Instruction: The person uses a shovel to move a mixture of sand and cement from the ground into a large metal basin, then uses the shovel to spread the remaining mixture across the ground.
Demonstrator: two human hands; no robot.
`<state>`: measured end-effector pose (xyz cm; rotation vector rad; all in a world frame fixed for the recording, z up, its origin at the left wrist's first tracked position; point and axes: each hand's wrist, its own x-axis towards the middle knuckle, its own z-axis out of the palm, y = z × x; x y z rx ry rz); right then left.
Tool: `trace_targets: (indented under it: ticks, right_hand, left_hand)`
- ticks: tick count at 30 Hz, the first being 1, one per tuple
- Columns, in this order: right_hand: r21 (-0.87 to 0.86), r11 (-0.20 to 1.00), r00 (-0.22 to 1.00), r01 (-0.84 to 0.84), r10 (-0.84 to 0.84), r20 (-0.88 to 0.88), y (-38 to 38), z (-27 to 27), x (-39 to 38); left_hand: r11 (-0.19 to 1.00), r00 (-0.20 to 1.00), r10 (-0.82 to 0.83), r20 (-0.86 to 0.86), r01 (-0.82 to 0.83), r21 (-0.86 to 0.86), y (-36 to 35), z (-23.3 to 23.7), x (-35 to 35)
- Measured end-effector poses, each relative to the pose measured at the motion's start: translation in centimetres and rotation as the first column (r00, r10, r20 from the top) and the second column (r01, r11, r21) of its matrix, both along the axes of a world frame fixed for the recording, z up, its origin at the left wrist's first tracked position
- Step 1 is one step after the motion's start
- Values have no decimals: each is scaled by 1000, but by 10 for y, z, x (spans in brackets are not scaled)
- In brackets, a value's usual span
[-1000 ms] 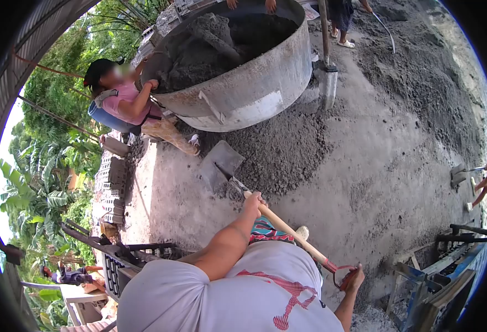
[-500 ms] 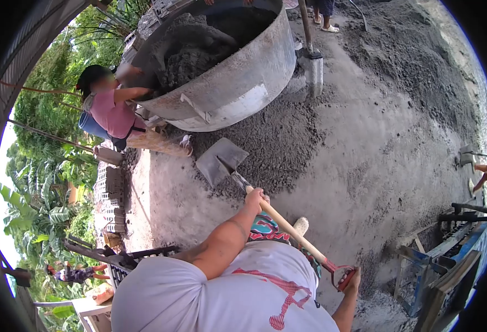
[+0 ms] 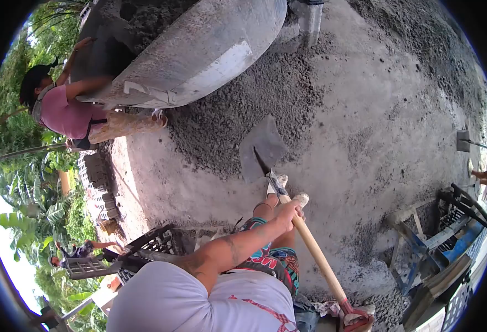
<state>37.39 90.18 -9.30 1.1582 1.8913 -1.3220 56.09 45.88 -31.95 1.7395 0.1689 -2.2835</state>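
A shovel [image 3: 315, 246] with a wooden shaft, a grey metal blade and a red D-shaped grip slants across the front of my body. My left hand [image 3: 291, 212] is closed round the shaft just behind the blade socket. Low in the view, my right hand [image 3: 366, 320] is at the red grip, partly cut off by the lower edge. The blade [image 3: 265, 145] looks bare and overlaps the near edge of a spread of wet grey mix [image 3: 243, 119] on the ground. My light-coloured shoes [image 3: 301, 200] show beside the shaft.
A large round metal tub [image 3: 199, 61] holding grey mix stands upper left, tilted, with a person in a pink shirt [image 3: 69, 113] reaching into it. Concrete blocks [image 3: 97, 185] are stacked at left. A blue metal frame [image 3: 439, 238] stands at right, near another shovel [image 3: 463, 141].
The shovel blade has moved right, away from the tub, and my hands have shifted lower in view. The tub now appears further up and left, and the person's arms are spread wider.
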Motion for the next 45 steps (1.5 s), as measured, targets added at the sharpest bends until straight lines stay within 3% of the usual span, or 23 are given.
trace_targets:
  ticks: [3,5,6,7,8,9,10,11,12,13,14,15,16,18,20,21,23,29,30,41,45]
  right_hand:
    - [-140,981,989,-136,144,45,-62,-3,-23]
    - [-467,819,908,-333,412,76,-153,-35,-26]
    - [-173,985,990,-15,39,135,-132,-128,-32]
    - [-273,940,945,-204,262,194,-203,-177,-16]
    - [-161,959,948,-232,260,182,-305,-208,20]
    - [-187,979,972,-83,121,200,-341,-266,51]
    - [-433,901,919,-32,197,340,-400,-263,86]
    - [-591,806,918,19,221,331,-412,-264,116]
    - [-726,685,914,57,256,313,-419,-269,130]
    - [-712,701,910,41,267,316,-427,-266,128]
    - [-731,678,883,75,295,364,-430,-251,127]
    - [-763,634,860,123,316,401,-430,-246,131]
    - [-834,523,833,177,372,410,-419,-253,139]
    - [-846,492,835,207,361,414,-415,-245,154]
    - [-875,424,851,235,345,395,-416,-231,161]
    - [-877,412,855,247,334,397,-412,-227,166]
    - [-866,413,853,283,304,424,-395,-218,176]
    - [-876,428,864,224,329,382,-345,-202,157]
    - [-877,430,861,214,342,377,-338,-199,153]
    - [-845,488,877,221,279,391,-252,-159,136]
    - [-803,568,880,178,273,388,-227,-140,131]
  left_hand:
    - [996,994,93,-48,-93,4,-47,12,-4]
    - [995,994,103,36,-102,-23,-111,-16,11]
    - [982,988,157,7,-155,-112,-155,-48,27]
    - [967,968,183,169,-146,-210,-214,-92,47]
    - [957,980,115,164,-65,-284,-285,-149,80]
    - [954,906,41,422,90,-286,-356,-179,95]
    - [941,825,97,556,107,-322,-412,-221,115]
    - [938,848,90,522,104,-330,-447,-256,143]
    - [980,703,12,711,131,-147,-470,-264,138]
    - [938,750,0,661,229,-260,-462,-267,147]
    - [928,784,54,619,190,-321,-454,-258,150]
    - [861,839,-36,542,301,-409,-449,-257,165]
    - [854,810,-48,584,336,-397,-450,-255,166]
    - [845,769,-60,637,378,-377,-441,-244,168]
    - [776,482,-37,876,566,-278,-438,-234,157]
    - [764,476,-38,879,581,-282,-438,-233,156]
    - [762,463,-104,880,606,-228,-430,-230,166]
    - [767,510,-72,857,578,-279,-378,-203,153]
    - [761,474,-89,876,599,-247,-375,-220,159]
    - [752,478,-136,868,620,-223,-273,-214,131]
    - [755,430,-153,890,631,-176,-240,-214,121]
